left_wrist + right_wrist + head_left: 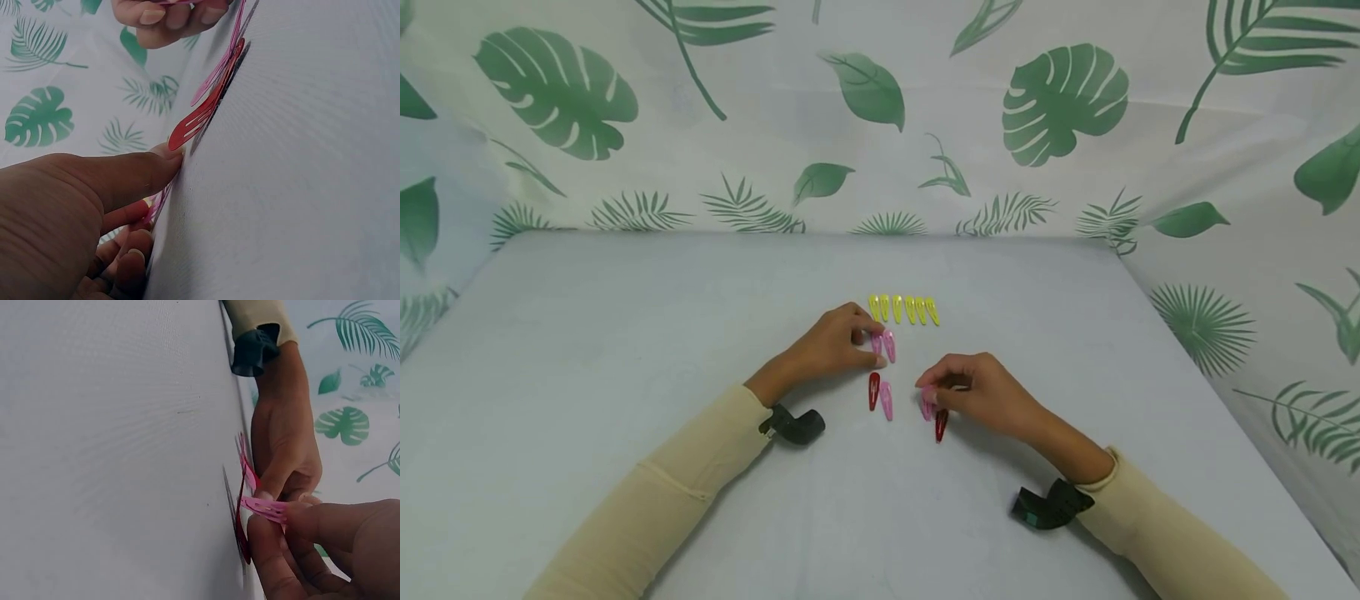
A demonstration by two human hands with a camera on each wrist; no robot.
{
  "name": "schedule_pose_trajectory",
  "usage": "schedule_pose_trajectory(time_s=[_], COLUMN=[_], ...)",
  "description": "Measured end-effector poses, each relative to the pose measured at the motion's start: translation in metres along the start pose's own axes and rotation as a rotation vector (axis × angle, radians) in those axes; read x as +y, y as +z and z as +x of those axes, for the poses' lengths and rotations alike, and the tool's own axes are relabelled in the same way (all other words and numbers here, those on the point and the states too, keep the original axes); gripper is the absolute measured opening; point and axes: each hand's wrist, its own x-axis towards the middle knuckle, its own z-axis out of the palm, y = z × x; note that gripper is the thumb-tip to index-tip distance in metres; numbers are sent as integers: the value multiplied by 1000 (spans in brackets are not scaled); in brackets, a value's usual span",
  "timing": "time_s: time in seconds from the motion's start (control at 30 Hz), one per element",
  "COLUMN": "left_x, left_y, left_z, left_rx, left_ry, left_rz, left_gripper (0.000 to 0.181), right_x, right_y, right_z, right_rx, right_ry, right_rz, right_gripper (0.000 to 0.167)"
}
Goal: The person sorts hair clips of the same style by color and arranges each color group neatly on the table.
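Near the middle of the table, my left hand (829, 343) holds a pink hair clip (877, 342) between thumb and fingertips, low at the tabletop. A second pink clip (890, 345) lies just right of it. My right hand (985, 392) pinches another pink clip (265, 509) between thumb and index finger, slightly above the cloth. Under that hand lies a dark red clip (942, 426), partly covered. Between the hands, nearer the front, a red clip (874, 391) and a pink clip (887, 401) lie side by side.
Behind the hands, several yellow hair clips (897, 309) form a row. A pale cloth covers the table (625, 350). A leaf-patterned curtain (925, 108) hangs along the back and sides. Both wrists carry a black camera (1051, 505).
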Motion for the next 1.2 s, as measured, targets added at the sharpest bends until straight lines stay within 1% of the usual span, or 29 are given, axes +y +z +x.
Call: schedule_pose_trajectory(time_s=[0.17,0.27,0.43,0.63,0.87,1.03,1.2], left_x=[2,1,0,1,2,2,2], left_y=[0,0,1,0,-1,0,-1], left_z=[0,0,0,0,0,0,0], left_rx=[-2,-1,0,3,-2,4,2], left_ry=[-8,-5,10,27,12,26,25], left_rz=[2,3,2,4,-4,-7,5], left_gripper=[50,50,49,49,48,47,47], right_x=[1,0,-1,-1,0,0,1], right_y=[-1,-1,0,0,-2,-4,-6], right_z=[6,10,17,27,36,41,49], right_rx=[41,60,67,89,102,114,124], right_ry=[38,42,25,45,51,53,71], right_rz=[11,0,-23,-4,15,11,20], right_gripper=[15,16,18,18,19,19,19])
